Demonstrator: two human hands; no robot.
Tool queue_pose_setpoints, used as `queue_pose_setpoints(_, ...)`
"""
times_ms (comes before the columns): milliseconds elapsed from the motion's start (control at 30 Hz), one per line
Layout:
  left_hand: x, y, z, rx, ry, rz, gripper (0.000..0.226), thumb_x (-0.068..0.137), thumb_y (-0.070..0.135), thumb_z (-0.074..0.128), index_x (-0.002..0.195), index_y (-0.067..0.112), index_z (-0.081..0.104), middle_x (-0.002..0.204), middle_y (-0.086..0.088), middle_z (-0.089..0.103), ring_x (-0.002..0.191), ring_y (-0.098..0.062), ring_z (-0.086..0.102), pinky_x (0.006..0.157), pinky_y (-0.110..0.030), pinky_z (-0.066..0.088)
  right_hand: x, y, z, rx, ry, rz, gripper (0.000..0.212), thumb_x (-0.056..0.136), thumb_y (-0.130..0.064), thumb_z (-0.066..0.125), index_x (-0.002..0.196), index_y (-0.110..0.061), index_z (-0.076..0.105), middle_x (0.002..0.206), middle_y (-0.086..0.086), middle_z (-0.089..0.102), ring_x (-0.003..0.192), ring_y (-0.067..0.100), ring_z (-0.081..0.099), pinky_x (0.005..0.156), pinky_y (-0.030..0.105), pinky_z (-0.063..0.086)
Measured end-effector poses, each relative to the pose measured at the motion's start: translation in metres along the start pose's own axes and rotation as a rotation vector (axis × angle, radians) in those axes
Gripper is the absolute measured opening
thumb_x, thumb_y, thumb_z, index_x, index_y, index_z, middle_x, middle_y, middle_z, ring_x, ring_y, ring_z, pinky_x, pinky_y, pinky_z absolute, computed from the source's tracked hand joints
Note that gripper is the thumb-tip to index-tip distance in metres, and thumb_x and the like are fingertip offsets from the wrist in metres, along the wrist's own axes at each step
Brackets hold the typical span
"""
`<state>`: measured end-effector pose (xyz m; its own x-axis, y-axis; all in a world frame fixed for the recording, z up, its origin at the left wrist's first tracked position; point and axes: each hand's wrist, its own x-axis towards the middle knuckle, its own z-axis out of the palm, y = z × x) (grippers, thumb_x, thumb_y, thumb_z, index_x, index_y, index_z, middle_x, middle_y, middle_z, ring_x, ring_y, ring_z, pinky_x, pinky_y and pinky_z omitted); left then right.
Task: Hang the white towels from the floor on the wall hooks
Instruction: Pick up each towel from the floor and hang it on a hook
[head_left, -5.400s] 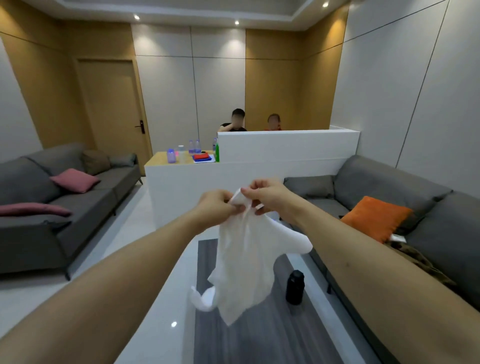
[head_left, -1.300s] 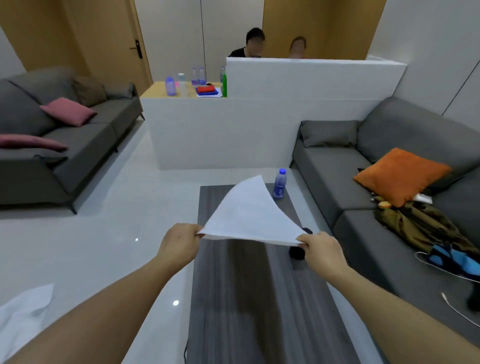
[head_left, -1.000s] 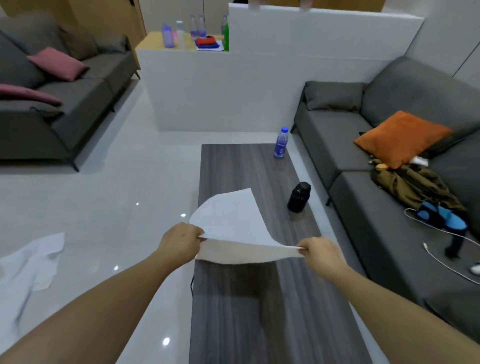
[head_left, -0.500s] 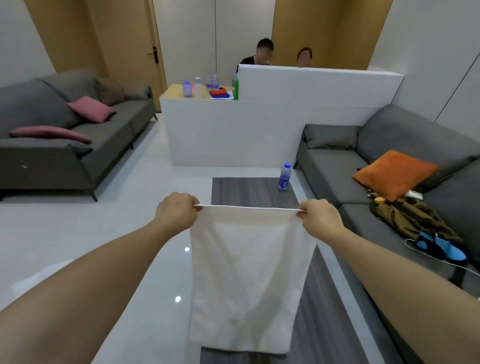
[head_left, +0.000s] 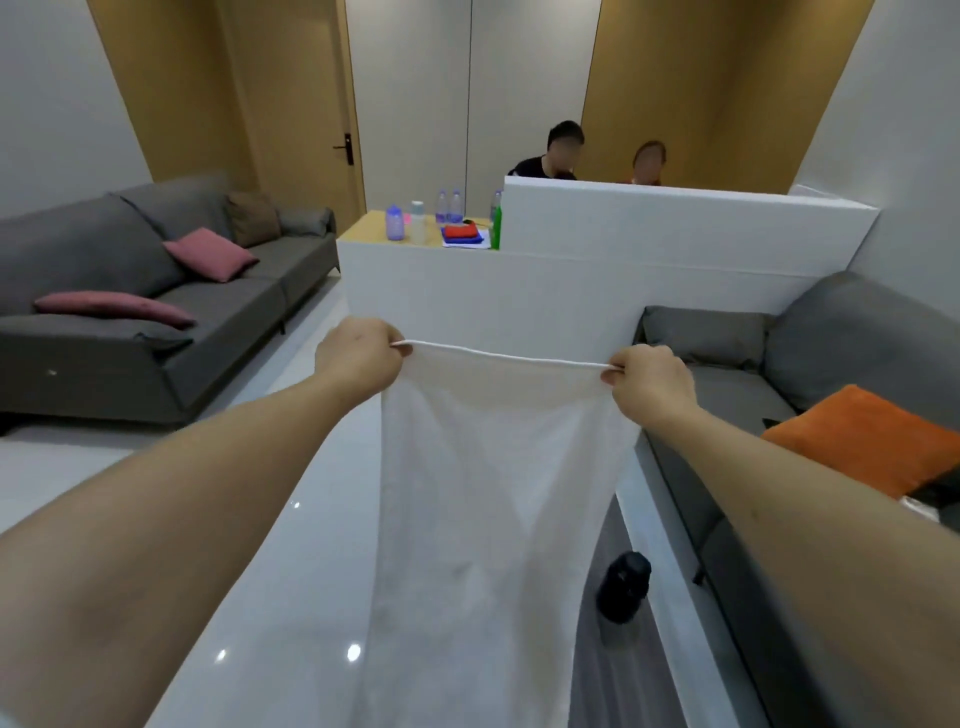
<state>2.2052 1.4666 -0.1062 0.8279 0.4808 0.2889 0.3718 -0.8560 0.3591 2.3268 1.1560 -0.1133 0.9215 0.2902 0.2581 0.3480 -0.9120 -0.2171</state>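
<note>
A white towel (head_left: 488, 493) hangs flat in front of me, stretched by its top edge at chest height. My left hand (head_left: 358, 358) pinches the towel's top left corner and my right hand (head_left: 652, 387) pinches the top right corner. The cloth falls straight down past the bottom of the view and hides most of the dark wooden coffee table (head_left: 618, 686) behind it. No wall hooks are in sight, and no other towel shows on the floor.
A black bottle (head_left: 623, 587) stands on the table at right. Grey sofas flank the room, one at left (head_left: 156, 322) with pink cushions, one at right (head_left: 810, 364) with an orange cushion (head_left: 872, 436). A white partition counter (head_left: 571, 280) with bottles stands ahead; two people sit behind it.
My hands went from bunching the towel to spreading it over the table, then lifted it upright. Since half a second ago the view has tilted up and the towel is held higher.
</note>
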Motion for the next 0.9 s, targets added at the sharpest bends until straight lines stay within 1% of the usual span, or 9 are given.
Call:
queue_pose_setpoints(67, 0.022, 0.021, -0.023, -0.008, 0.053, 0.016, 0.023, 0.093, 0.032, 0.055, 0.100, 0.024, 0.076, 0.100, -0.005, 0.071, 0.090, -0.028, 0.061, 0.071, -0.030, 0.049, 0.025, -0.002, -0.030, 0.015, 0.056, -0.006, 0.018, 0.096, -0.028, 0.055, 0.099, -0.021, 0.072, 0.098, 0.011, 0.067, 0.089, 0.034, 0.060, 0.067, 0.031, 0.041)
queue_pose_setpoints(133, 0.038, 0.042, -0.052, -0.011, 0.118, 0.036, 0.024, 0.095, 0.033, 0.055, 0.102, 0.023, 0.075, 0.095, -0.003, 0.070, 0.081, -0.023, 0.059, 0.064, -0.027, 0.043, 0.041, -0.003, -0.064, 0.045, 0.117, -0.020, 0.019, 0.097, -0.027, 0.053, 0.098, -0.020, 0.071, 0.096, 0.008, 0.067, 0.087, 0.031, 0.060, 0.071, 0.034, 0.049)
queue_pose_setpoints(200, 0.047, 0.059, -0.081, 0.003, 0.200, 0.070, 0.025, 0.095, 0.036, 0.055, 0.104, 0.024, 0.075, 0.096, -0.007, 0.069, 0.082, -0.026, 0.059, 0.064, -0.028, 0.040, 0.049, -0.003, -0.093, 0.086, 0.179, -0.040, 0.020, 0.097, -0.025, 0.053, 0.094, -0.019, 0.071, 0.092, 0.006, 0.067, 0.082, 0.028, 0.059, 0.073, 0.036, 0.052)
queue_pose_setpoints(300, 0.047, 0.077, -0.112, 0.010, 0.264, 0.108, 0.027, 0.095, 0.038, 0.054, 0.109, 0.025, 0.074, 0.106, -0.012, 0.069, 0.096, -0.034, 0.059, 0.071, -0.032, 0.041, 0.046, 0.000, -0.125, 0.096, 0.268, -0.058, 0.018, 0.096, -0.025, 0.053, 0.090, -0.021, 0.070, 0.087, 0.004, 0.066, 0.077, 0.025, 0.057, 0.066, 0.031, 0.045)
queue_pose_setpoints(400, 0.028, 0.082, -0.117, -0.020, 0.277, 0.136, 0.025, 0.095, 0.036, 0.055, 0.107, 0.026, 0.075, 0.104, -0.012, 0.070, 0.087, -0.030, 0.056, 0.069, -0.029, 0.037, 0.025, 0.008, -0.131, 0.101, 0.296, -0.052, 0.017, 0.095, -0.024, 0.055, 0.089, -0.022, 0.070, 0.088, 0.003, 0.067, 0.078, 0.024, 0.057, 0.064, 0.029, 0.042)
queue_pose_setpoints(500, -0.003, 0.075, -0.100, -0.030, 0.267, 0.159, 0.021, 0.095, 0.031, 0.055, 0.101, 0.027, 0.076, 0.099, -0.007, 0.069, 0.077, -0.020, 0.048, 0.060, -0.026, 0.031, -0.009, 0.019, -0.113, 0.096, 0.247, -0.036, 0.017, 0.095, -0.026, 0.055, 0.092, -0.022, 0.071, 0.095, 0.005, 0.069, 0.084, 0.028, 0.058, 0.066, 0.030, 0.039)
queue_pose_setpoints(633, -0.057, 0.046, -0.057, -0.113, 0.133, 0.108, 0.021, 0.092, 0.023, 0.055, 0.091, 0.029, 0.075, 0.084, 0.003, 0.070, 0.072, -0.016, 0.056, 0.055, -0.024, 0.038, -0.067, 0.034, -0.065, 0.083, 0.120, -0.018, 0.018, 0.095, -0.028, 0.056, 0.101, -0.026, 0.073, 0.104, 0.007, 0.070, 0.095, 0.032, 0.061, 0.071, 0.031, 0.043)
queue_pose_setpoints(767, -0.131, 0.006, -0.003, -0.079, -0.015, 0.044, 0.023, 0.089, 0.020, 0.053, 0.082, 0.031, 0.072, 0.069, 0.006, 0.063, 0.068, -0.019, 0.058, 0.056, -0.027, 0.044, -0.142, 0.046, -0.003, 0.056, -0.033, 0.007, 0.021, 0.096, -0.027, 0.054, 0.103, -0.025, 0.073, 0.102, 0.006, 0.070, 0.092, 0.028, 0.060, 0.070, 0.032, 0.045)
queue_pose_setpoints(900, -0.222, -0.035, 0.053, -0.038, -0.160, 0.030, 0.027, 0.090, 0.020, 0.051, 0.078, 0.032, 0.071, 0.063, 0.007, 0.060, 0.062, -0.015, 0.055, 0.049, -0.024, 0.034, -0.233, 0.055, 0.057, 0.032, -0.176, 0.066, 0.023, 0.092, -0.016, 0.053, 0.097, -0.026, 0.073, 0.096, 0.004, 0.071, 0.081, 0.024, 0.058, 0.066, 0.030, 0.045)
